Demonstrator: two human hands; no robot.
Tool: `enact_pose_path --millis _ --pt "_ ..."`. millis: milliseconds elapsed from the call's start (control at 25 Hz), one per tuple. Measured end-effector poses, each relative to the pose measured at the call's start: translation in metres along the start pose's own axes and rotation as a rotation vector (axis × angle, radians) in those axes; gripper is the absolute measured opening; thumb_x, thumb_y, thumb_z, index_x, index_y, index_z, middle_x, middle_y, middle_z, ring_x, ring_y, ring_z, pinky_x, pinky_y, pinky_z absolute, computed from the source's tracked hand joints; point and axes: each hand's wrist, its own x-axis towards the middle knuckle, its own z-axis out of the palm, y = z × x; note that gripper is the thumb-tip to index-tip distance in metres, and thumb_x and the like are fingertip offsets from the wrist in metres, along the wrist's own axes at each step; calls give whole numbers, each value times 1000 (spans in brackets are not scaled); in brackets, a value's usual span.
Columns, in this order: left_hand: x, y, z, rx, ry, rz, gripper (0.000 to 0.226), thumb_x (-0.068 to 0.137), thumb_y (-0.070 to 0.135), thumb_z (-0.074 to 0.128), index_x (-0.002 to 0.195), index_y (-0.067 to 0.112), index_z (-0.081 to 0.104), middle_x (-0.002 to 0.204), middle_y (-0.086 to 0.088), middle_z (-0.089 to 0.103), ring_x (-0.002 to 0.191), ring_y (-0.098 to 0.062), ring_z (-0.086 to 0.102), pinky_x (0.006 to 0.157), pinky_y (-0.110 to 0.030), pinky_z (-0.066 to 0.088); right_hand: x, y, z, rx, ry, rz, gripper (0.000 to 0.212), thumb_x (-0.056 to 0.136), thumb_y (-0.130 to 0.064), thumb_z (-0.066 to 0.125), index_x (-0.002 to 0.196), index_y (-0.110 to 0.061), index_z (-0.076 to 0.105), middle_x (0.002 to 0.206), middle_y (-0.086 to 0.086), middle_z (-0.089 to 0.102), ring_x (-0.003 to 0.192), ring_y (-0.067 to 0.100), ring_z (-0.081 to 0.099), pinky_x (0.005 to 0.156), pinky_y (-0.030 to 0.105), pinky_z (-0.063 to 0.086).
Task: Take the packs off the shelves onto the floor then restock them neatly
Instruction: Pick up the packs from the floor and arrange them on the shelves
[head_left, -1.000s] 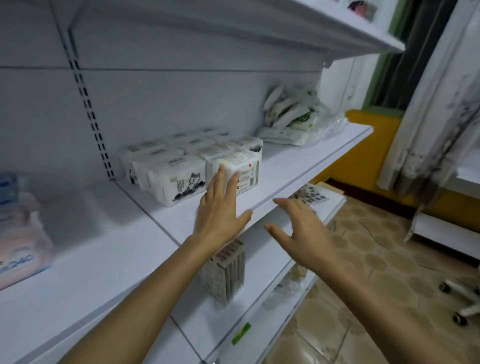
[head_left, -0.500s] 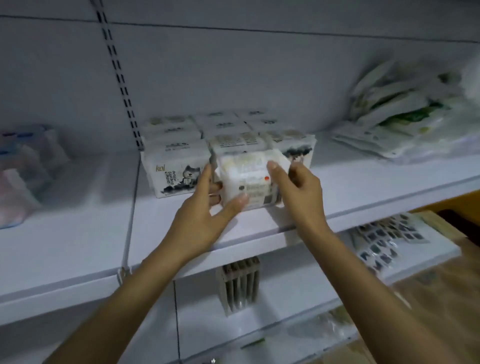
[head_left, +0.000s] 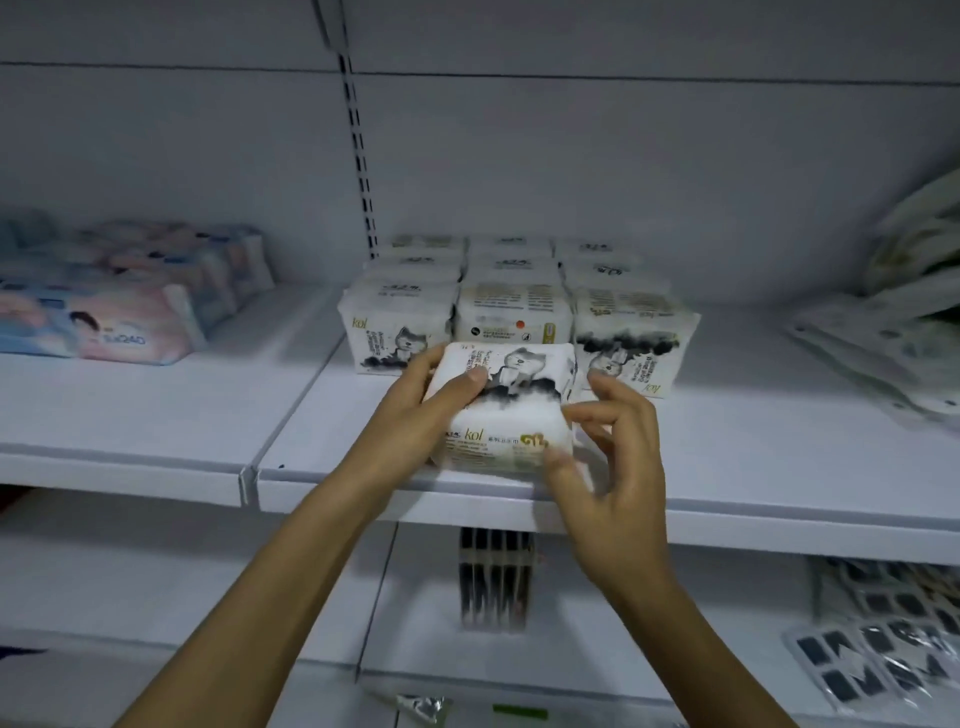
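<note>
Pack (head_left: 503, 410) now pulled forward off tissue block (head_left: 514, 301), gripped by left hand (head_left: 415, 415) and right hand (head_left: 613, 457); floor next.

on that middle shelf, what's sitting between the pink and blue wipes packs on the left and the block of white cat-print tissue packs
Nothing: in the head view, that stretch of white metal shelf between the pink and blue wipes packs and the white cat-print tissue packs is bare.

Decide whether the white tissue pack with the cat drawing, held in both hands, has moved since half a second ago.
Yes. The white cat-print tissue pack has come forward, away from the stacked row of packs toward the white shelf's front edge, and been turned over.
</note>
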Motion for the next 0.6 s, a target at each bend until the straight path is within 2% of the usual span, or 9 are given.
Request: enact_pose_path --millis 80,120,160,240,320,400,480,600 --pt "-7 -3 2 -40 1 145 55 87 29 66 137 31 44 117 13 64 99 -4 66 71 -19 54 12 -9 -4 194 -31 175 18 82 -33 65 86 -21 52 132 3 50 112 -4 54 81 18 52" --pt "-9 -4 2 -36 -11 237 60 85 26 71 137 31 42 121 13 61 105 -6 64 76 -21 55 19 -12 -5 263 -35 203 22 84 -23 68 86 -17 48 129 7 53 105 -2 59 75 19 54" --pt "-9 -4 1 -12 -28 323 65 82 25 75 136 33 40 128 11 56 112 -8 60 82 -24 55 27 -15 -6 291 -25 171 26 83 -13 70 89 -16 45 125 8 54 104 2 61 75 21 55" --pt "-2 -7 -3 109 -44 437 72 77 21 78 135 31 38 139 9 47 124 -10 52 93 -29 53 39 -15 -9 247 -36 28 37 78 -5 69 104 -19 46 125 2 52 113 9 57 87 23 53" --pt "8 -13 -4 297 -14 471 71 75 15 80 135 24 42 145 7 42 129 -8 46 100 -28 49 47 -5 -11 70 -138 -85 55 75 -5 66 122 -19 43 130 -4 47 122 9 49 95 23 49" --pt "13 -22 -3 402 15 462 69 76 16 79 136 25 45 150 8 35 134 -7 40 102 -26 46 52 9 -12 -117 -182 -113 53 75 -12 64 124 -23 47 134 -9 44 129 5 42 104 30 43" --pt "17 -30 -1 421 26 466 70 78 20 78 139 27 42 152 9 29 136 -10 37 103 -24 45 55 16 -12 -107 -180 -74 44 76 -14 64 118 -25 54 136 -7 45 131 3 39 107 33 40" --pt "19 -36 -1 447 85 520 65 79 22 76 136 25 44 149 7 31 134 -13 40 99 -23 47 50 18 -11 -38 -171 -66 36 80 -21 63 115 -27 58 135 -7 50 130 2 41 106 24 39"
